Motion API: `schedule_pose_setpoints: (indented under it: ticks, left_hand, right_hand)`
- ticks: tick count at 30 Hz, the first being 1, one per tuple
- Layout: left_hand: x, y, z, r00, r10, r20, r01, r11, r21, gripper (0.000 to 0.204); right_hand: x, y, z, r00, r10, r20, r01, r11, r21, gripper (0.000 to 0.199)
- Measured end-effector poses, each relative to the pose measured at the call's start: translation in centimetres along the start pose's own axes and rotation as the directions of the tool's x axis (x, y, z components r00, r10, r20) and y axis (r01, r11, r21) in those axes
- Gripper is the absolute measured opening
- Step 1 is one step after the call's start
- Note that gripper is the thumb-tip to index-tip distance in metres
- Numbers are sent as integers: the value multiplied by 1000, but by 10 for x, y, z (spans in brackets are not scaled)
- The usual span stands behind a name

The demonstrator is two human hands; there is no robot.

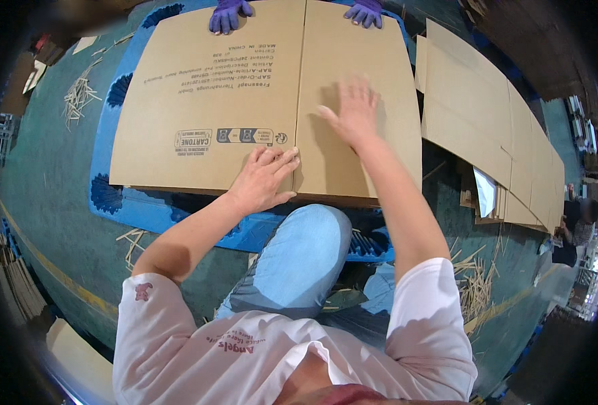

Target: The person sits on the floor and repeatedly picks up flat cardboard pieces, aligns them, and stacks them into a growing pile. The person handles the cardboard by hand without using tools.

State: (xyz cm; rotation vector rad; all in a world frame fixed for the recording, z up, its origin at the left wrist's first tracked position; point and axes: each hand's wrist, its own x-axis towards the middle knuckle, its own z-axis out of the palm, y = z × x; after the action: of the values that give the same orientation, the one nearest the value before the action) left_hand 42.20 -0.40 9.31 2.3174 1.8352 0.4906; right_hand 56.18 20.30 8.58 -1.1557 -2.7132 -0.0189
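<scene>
A broad brown cardboard carton (258,108) lies flat in the middle of the scene on a blue plastic base (143,209), whose rim shows along the left, near and far sides. A dark seam (301,88) runs across the carton from near to far, with dark printing on the part to its left. The left hand (266,177) rests palm down at the near edge, its fingers lightly bent just beside the seam and its thumb by the edge; whether that grip pinches the cardboard, I cannot tell. The right hand (355,111) is over the part right of the seam, its grip spread wide with the thumb out to the left and nothing held (its fingers are blurred, so contact with the surface is unclear). At the far edge, two purple gloves (227,17) worn by another person lie on the carton, one on each side of the seam. To the right stand more cardboard sheets (478,101), tilted. Thin pale strips (478,293) lie heaped on the green floor (62,196), near right and far left. A denim-clad knee (302,256) is at the carton's near side.
</scene>
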Motion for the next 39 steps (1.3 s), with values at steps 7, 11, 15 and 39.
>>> schedule_pose_setpoints:
  ticks: [7,11,15,39]
  left_hand:
    - [11,5,-7,1000,0,8,0,999,-46,64]
    - [14,7,-5,1000,2,4,-2,1000,2,64]
    - [24,11,-2,997,60,46,-61,998,21,66]
    - [38,68,-54,979,192,-68,-166,946,277,57]
  right_hand:
    - [12,14,-22,983,-137,124,97,954,284,62]
    - [-14,110,-60,994,86,-69,-58,937,344,55]
    - [-82,239,-47,841,535,-82,-539,841,-41,53]
    - [-237,158,-371,353,222,-909,-386,920,75,27]
